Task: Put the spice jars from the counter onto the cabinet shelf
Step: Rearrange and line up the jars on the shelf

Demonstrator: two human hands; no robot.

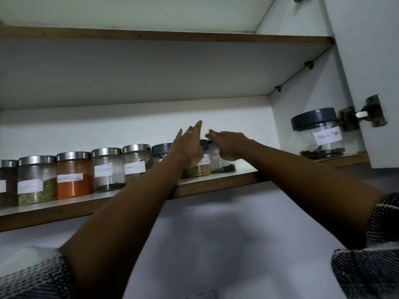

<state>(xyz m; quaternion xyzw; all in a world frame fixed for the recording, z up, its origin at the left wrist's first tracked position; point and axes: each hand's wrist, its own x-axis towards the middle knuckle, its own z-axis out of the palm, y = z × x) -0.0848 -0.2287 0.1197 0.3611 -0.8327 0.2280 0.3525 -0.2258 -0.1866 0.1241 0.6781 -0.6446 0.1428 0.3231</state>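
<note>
A row of labelled spice jars stands along the cabinet shelf (216, 187), among them an orange-powder jar (73, 175) and a "Cloves" jar (107, 171). My left hand (190, 143) is raised in front of a dark-lidded jar of tan powder (199, 169), fingers straight and apart, palm near its side. My right hand (230, 145) curls over the top and right side of a clear jar (224, 168) with dark spice at its bottom, which stands on the shelf beside the tan jar. Both hands hide these jars' lids.
A dark-lidded "Black Pepper" jar (319, 134) stands alone at the shelf's right end, beside the hinge (364, 114) of the open cabinet door (371, 61). Bare shelf lies between it and my right hand. An upper shelf (151, 35) runs overhead.
</note>
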